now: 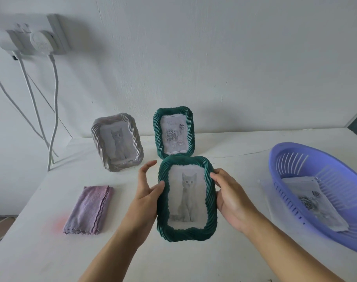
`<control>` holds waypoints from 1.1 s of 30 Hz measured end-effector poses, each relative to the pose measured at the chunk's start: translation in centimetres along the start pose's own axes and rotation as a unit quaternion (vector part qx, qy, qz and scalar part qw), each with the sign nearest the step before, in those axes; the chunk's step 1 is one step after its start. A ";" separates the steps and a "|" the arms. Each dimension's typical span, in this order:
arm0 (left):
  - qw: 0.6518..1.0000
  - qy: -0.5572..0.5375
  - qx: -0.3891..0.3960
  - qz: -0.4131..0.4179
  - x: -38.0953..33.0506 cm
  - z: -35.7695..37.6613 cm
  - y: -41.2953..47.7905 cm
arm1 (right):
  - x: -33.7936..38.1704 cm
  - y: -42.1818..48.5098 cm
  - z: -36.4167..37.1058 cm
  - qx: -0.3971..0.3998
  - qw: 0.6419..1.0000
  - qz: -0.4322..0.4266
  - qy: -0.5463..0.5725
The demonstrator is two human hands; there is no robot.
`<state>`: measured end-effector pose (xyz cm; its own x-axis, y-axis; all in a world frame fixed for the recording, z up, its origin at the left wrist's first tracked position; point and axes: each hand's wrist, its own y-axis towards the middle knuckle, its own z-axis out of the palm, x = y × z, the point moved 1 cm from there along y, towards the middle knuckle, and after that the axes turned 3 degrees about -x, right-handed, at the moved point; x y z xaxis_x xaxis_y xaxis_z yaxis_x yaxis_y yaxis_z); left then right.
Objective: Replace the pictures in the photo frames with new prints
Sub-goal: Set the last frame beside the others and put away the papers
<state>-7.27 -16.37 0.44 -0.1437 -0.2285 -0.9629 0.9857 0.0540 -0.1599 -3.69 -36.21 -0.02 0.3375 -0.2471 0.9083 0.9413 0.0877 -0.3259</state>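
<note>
I hold a dark green photo frame (186, 197) with a cat picture above the table, front facing me. My right hand (227, 197) grips its right edge, thumb on the front rim. My left hand (146, 192) holds the left edge with the thumb on the rim, while its fingers stretch up beside the frame. A second green frame (173, 133) with a rose print stands behind it by the wall. A white frame (117, 141) with a cat picture stands to the left.
A purple plastic basket (291, 157) at the right holds a rose print (313, 202). A folded pink cloth (90, 210) lies at the left. White cables (53, 110) hang from a wall socket (31, 35) at far left.
</note>
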 end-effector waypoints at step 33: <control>0.989 0.055 0.023 0.133 -0.1 12.2 13.4 | 7.6 9.2 -6.8 -0.193 0.954 -0.223 -0.061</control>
<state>7.00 -27.43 1.07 0.1149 -0.1056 -0.9877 0.9926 0.0523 0.1099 7.59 -43.82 2.12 -0.0761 -0.0612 0.9952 0.9285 -0.3682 0.0484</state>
